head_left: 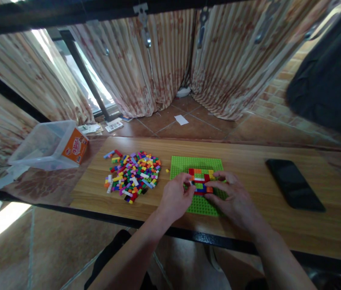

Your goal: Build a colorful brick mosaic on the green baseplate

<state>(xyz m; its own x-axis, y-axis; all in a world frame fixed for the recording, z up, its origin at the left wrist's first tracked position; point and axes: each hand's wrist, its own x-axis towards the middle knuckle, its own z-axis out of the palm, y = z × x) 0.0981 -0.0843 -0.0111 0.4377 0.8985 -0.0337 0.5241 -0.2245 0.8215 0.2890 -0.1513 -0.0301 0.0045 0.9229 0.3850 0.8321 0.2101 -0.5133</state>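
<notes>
A green studded baseplate (pixel 176 163) lies on the table before me. On it stands a low build of toy bricks (pixel 198 186) in red, orange, yellow, white and blue, with green studs showing through its middle. My left hand (pixel 176 197) is closed at the build's left side, its thumb and finger pinching what looks like a small pale brick, mostly hidden. From the right, my right hand (pixel 235 197) grips the build's edge, with an orange brick (pixel 209 189) between its thumb and index finger. The fingers partly cover the bricks there.
Left of the baseplate spreads a pile of loose toy bricks (pixel 136 175), with a single yellow brick (pixel 167 170) between. A black phone (pixel 294 184) lies at the right. Beyond the table's left end, a clear plastic box (pixel 46 139) with an orange label sits on the floor.
</notes>
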